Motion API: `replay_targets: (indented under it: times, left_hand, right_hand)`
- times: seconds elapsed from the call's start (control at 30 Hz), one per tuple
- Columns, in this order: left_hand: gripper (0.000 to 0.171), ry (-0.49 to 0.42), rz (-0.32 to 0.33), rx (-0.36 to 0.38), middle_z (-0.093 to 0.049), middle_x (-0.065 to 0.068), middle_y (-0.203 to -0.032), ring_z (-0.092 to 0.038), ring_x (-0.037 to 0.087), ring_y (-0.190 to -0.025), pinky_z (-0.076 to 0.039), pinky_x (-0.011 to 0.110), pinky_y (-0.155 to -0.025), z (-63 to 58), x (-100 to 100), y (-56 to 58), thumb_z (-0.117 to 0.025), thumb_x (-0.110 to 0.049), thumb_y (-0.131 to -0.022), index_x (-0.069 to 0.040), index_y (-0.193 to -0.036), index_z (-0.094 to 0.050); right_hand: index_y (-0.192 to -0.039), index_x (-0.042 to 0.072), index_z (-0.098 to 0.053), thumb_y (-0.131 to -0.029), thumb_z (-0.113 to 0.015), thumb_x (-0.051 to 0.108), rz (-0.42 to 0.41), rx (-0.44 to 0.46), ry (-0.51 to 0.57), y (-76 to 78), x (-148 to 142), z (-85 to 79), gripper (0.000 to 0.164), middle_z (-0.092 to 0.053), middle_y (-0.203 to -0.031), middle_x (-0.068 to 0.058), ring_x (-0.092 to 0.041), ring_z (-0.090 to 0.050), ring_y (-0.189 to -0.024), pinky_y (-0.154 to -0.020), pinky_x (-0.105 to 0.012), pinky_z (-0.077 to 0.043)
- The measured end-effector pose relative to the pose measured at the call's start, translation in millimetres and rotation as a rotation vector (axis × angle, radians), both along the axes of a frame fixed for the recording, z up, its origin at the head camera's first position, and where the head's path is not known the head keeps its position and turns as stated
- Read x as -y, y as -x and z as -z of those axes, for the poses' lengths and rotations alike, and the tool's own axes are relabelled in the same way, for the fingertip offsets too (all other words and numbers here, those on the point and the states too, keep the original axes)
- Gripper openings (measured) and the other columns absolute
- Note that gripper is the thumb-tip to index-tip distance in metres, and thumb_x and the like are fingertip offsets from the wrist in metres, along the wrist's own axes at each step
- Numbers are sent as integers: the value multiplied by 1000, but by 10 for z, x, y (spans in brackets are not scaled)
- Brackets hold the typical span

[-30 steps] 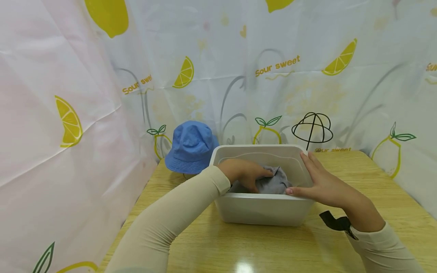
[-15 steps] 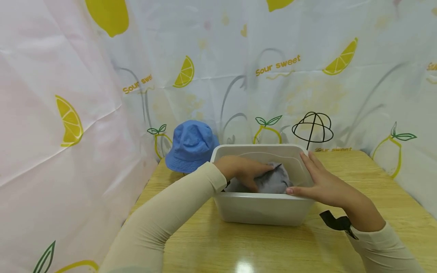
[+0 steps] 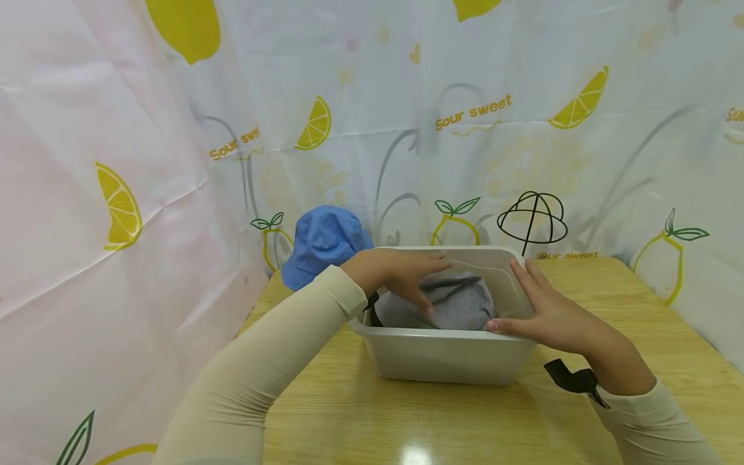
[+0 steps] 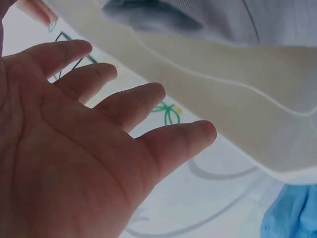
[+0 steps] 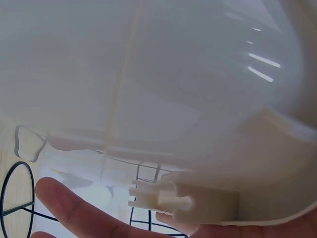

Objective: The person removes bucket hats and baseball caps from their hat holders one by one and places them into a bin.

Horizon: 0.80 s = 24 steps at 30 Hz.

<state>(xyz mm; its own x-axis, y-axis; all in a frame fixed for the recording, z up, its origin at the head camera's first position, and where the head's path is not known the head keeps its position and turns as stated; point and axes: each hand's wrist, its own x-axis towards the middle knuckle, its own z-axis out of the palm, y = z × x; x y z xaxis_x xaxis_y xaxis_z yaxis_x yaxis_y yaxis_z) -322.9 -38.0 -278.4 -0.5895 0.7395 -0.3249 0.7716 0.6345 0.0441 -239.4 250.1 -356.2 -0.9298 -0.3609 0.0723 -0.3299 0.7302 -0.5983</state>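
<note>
A soft grey hat (image 3: 462, 302) lies in the white plastic bin (image 3: 447, 358), its fabric creased, its left part behind my left hand. My left hand (image 3: 398, 272) hovers over it with spread, extended fingers, apart from the cloth in the left wrist view, where the grey fabric (image 4: 218, 17) shows stitching and a seam. My right hand (image 3: 558, 316) rests on the bin's right end, thumb at the near rim and straight fingers at the far corner. In the right wrist view one extended finger (image 5: 74, 208) lies beside the bin's outer wall (image 5: 188, 89).
A blue bucket hat (image 3: 325, 242) sits behind and left of the bin, at the table's far edge. Behind the bin on the right rises a black wire hat stand (image 3: 531, 219). Lemon-print cloth (image 3: 372, 97) walls off the wooden table (image 3: 360, 420) at left and back.
My left hand has let go of the grey hat and lifted up and to the left, fingers opening. More of the hat shows now. My right hand and the bin have stayed put.
</note>
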Motion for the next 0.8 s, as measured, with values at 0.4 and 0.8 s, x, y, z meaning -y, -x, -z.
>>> replay_targets:
  times: [0.4, 0.8]
  left_hand:
    - [100, -86, -102, 36, -3, 3, -175, -12, 22, -161, -18, 41, -129, -184, 221, -22, -74, -47, -95, -22, -169, -12]
    - [99, -196, -142, 10, -3, 3, -176, -11, 21, -161, -20, 41, -129, -335, 474, 31, -75, -47, -94, -22, -168, -15]
  right_hand:
    - [-167, 22, 11, -89, -75, 57, -3, -1, 2, -5, 16, 12, 122, 23, -170, -20, -60, 4, -152, -106, -84, -20]
    - [-166, 24, 12, -90, -75, 58, -3, -2, -8, -21, 5, -1, 121, 23, -170, -19, -61, 3, -152, -106, -84, -21]
